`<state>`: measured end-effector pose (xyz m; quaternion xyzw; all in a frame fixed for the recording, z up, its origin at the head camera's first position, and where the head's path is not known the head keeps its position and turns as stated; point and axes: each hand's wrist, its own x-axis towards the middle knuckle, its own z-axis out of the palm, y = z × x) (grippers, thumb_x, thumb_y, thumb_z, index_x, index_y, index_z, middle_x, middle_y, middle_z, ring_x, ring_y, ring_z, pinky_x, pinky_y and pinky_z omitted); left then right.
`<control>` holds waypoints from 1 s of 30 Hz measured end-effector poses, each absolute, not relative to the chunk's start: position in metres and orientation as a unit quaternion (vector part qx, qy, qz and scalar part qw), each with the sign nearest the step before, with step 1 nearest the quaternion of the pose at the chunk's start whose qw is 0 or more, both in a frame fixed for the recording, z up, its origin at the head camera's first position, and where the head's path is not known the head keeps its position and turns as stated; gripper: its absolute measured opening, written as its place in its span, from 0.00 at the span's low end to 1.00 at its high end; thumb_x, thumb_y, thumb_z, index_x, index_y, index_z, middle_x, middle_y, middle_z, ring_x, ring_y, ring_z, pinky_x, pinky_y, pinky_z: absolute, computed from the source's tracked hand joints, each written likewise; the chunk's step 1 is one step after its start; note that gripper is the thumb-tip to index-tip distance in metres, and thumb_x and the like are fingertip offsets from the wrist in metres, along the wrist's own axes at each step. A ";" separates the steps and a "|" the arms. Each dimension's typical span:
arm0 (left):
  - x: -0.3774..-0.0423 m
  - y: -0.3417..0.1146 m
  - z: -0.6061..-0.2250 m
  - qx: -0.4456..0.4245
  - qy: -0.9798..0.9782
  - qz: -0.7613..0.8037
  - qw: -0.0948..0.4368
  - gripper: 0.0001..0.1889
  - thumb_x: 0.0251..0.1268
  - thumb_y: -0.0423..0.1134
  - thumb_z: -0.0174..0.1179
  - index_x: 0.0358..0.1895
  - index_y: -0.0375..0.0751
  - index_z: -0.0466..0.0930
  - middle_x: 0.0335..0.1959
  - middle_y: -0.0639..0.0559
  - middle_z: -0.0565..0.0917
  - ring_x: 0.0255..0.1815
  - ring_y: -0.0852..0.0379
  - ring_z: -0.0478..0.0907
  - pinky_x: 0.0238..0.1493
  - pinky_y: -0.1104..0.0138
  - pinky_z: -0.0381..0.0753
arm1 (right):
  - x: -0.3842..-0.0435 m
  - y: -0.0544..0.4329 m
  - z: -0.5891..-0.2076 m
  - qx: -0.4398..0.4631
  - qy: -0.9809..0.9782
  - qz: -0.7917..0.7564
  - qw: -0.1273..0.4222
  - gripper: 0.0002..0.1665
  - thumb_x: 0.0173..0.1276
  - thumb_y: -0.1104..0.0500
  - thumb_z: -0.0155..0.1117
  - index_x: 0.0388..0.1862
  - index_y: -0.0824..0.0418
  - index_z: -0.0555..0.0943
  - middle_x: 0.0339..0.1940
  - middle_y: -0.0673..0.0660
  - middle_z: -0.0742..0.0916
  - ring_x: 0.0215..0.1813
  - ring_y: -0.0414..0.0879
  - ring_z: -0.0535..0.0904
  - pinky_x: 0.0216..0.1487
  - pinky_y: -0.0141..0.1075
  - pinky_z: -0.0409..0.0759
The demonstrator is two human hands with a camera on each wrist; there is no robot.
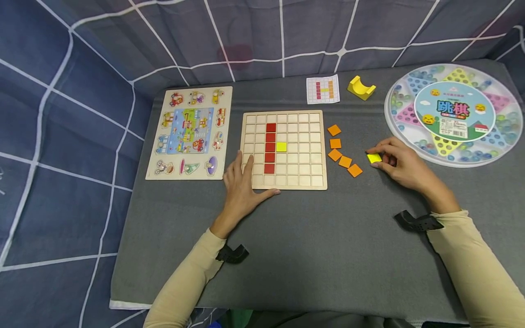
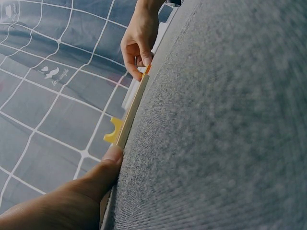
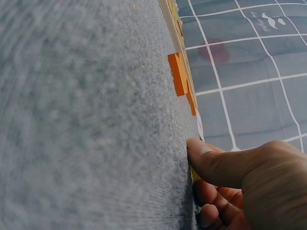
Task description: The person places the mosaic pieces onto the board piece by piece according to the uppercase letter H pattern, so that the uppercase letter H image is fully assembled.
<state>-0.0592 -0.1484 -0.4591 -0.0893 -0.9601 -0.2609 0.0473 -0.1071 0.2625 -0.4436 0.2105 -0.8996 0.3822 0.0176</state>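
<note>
A wooden grid board point(image 1: 303, 181) lies at the middle of the table, with a column of red square tiles point(image 1: 270, 148) and one yellow-green tile point(image 1: 281, 146) beside that column. My left hand point(image 1: 241, 189) rests at its lower left corner, fingers extended along the left side and thumb along the front edge. To the right of the board, my right hand point(image 1: 399, 164) pinches a yellow square tile point(image 1: 373, 158) between thumb and fingers, close over the cloth. In the right wrist view the thumb covers most of this tile point(image 3: 194, 174). Several orange tiles point(image 1: 345, 161) lie between board and right hand.
A pattern card point(image 1: 333, 97) and a yellow curved block point(image 1: 361, 88) sit behind the board. On the left is a wooden picture puzzle point(image 1: 221, 118); on the right, a large round board game point(image 1: 453, 116). A gridded curtain point(image 1: 254, 36) hangs along the back.
</note>
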 end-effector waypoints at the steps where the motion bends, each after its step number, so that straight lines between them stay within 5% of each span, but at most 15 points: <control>1: -0.059 -0.148 -0.459 -0.089 -0.960 -0.262 0.048 0.62 0.37 0.64 0.77 0.75 0.35 0.57 0.77 0.32 0.48 0.73 0.34 0.50 0.65 0.40 0.48 | -0.107 0.262 -0.444 0.209 -0.900 0.382 0.018 0.20 0.57 0.75 0.70 0.49 0.67 0.84 0.41 0.53 0.78 0.31 0.32 0.66 0.29 0.23 0.63; 30: -0.059 -0.149 -0.459 -0.097 -0.959 -0.262 0.051 0.62 0.37 0.64 0.77 0.75 0.34 0.57 0.77 0.31 0.48 0.73 0.34 0.50 0.64 0.40 0.48 | -0.107 0.261 -0.442 0.221 -0.909 0.353 0.024 0.18 0.59 0.74 0.69 0.49 0.64 0.85 0.43 0.53 0.78 0.33 0.32 0.66 0.32 0.23 0.64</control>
